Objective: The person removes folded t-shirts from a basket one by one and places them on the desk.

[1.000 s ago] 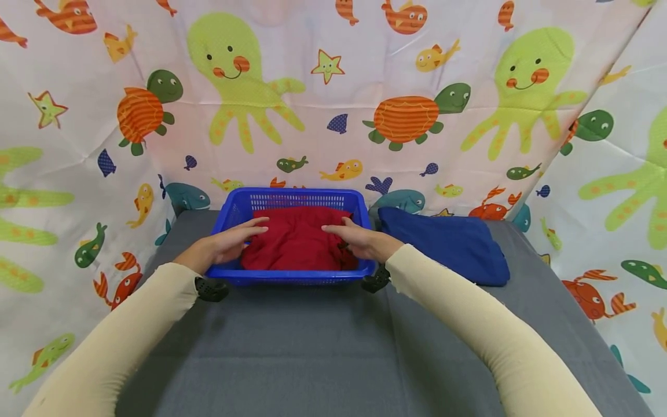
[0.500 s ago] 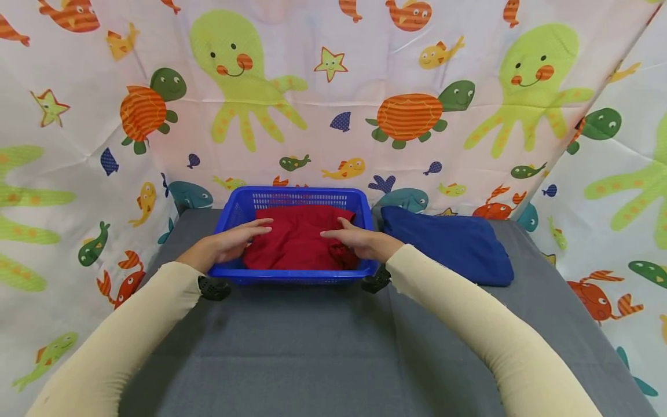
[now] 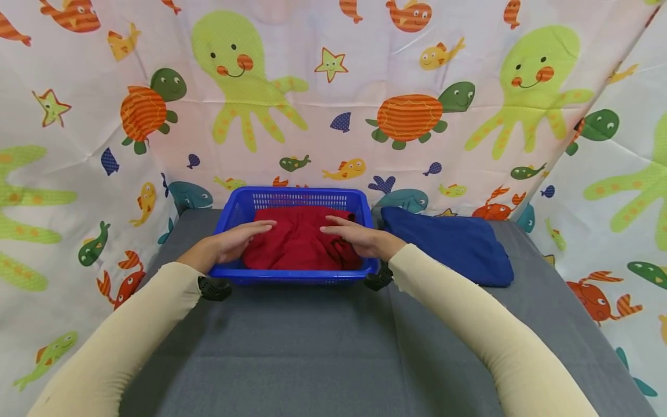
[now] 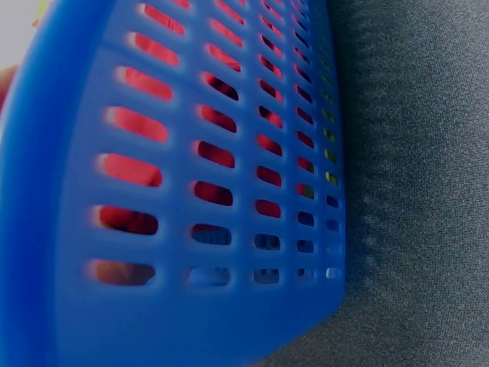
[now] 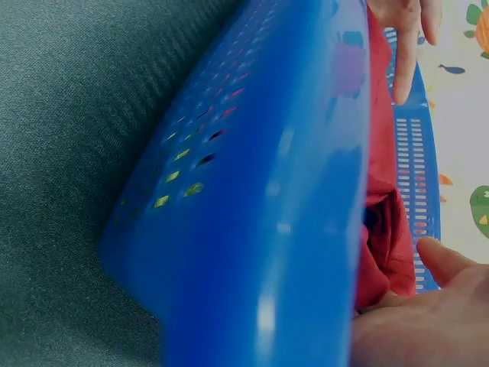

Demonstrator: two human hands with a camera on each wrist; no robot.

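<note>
A crumpled red cloth (image 3: 299, 237) fills most of the blue plastic basket (image 3: 292, 274). My left hand (image 3: 234, 240) reaches over the basket's left side, its fingers straight along the cloth's left edge. On the opposite side, my right hand (image 3: 362, 238) has its fingers extended at the cloth's right edge, where the fabric is bunched into folds. In the right wrist view, the thumb (image 5: 443, 260) stands apart from the cloth and the other fingers are partly hidden against it. The basket's slotted wall (image 4: 176, 306) covers most of the left hand's work in the left wrist view.
A folded navy-blue cloth (image 3: 448, 246) lies right of the basket on the grey table covering (image 3: 307, 347). Behind and at both sides hangs a white curtain (image 3: 312, 133) printed with sea animals. The basket's back rim (image 3: 302, 190) is close to the curtain.
The right fingers have shifted slightly at the cloth's right edge, and the folds there are a little more bunched. My left hand has barely moved; the basket stays in place.
</note>
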